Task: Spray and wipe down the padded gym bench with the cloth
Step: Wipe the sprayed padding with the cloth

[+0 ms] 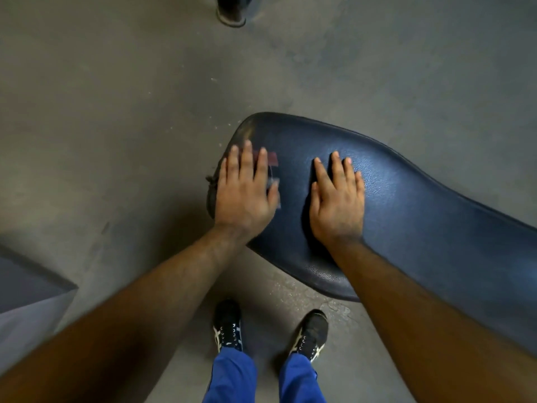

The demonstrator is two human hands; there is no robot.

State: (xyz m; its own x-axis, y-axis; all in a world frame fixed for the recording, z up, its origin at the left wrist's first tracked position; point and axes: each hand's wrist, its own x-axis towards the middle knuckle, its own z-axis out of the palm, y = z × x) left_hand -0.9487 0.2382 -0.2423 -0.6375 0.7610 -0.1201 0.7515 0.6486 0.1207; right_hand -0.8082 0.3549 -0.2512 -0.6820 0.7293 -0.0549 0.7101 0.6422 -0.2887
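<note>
1. Head view: one dark blue padded bench [406, 205] is seen from above, running from the scene's centre away to the right over a grey concrete floor [116, 112].
2. Two hands are laid flat on its left end. The left hand [244, 193] is pressed on one small cloth [271, 161], mostly hidden beneath it, with fingers straight and slightly apart. The right hand [337, 199] is rested bare on the padding just beside, fingers straight and close together.
3. No spray bottle is visible.
4. Two black shoes [228, 324] are seen below, on the near side.
5. Risk, as a judgement: the cloth could be pushed off the left edge, since the hand sits close to it and blur suggests quick motion.
</note>
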